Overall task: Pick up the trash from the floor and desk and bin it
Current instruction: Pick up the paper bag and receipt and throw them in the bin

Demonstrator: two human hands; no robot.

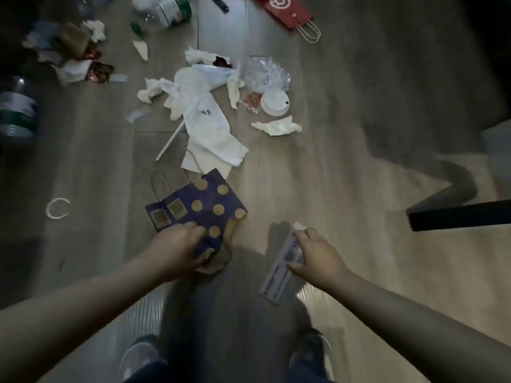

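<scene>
1. A plastic bottle (17, 109) with a green label lies far to the left of the dotted bag (207, 203) and farther from the person than it.
2. A heap of crumpled paper and wrappers (70, 52) lies well beyond the dotted bag, to its upper left.
3. A thin white ring (56, 208), not quite closed, lies on the wooden floor (318, 175) level with the dotted bag, well to its left.
4. A white straw (170, 142) lies slanted just beyond the dotted bag's far left corner.
5. The dotted bag itself, dark purple with gold spots, lies flat on the floor in the middle. The left hand (177, 250) grips its near edge, fingers curled over the paper, which is crumpled there.
6. A white paper bag (213, 134) touches the dotted bag's far edge. Crumpled tissues (150, 89) lie just past it.
7. A white cup lid (275, 102) and clear plastic wrap (265, 73) lie beyond the dotted bag, a little to its right.
8. A red paper bag (287, 13) lies farthest beyond the dotted bag, to its upper right.
9. The right hand (318, 255), just right of the dotted bag, holds a long flat pale packet (278, 272) between fingers and thumb.
10. A black bar (459, 218) lies far right of the dotted bag.
</scene>
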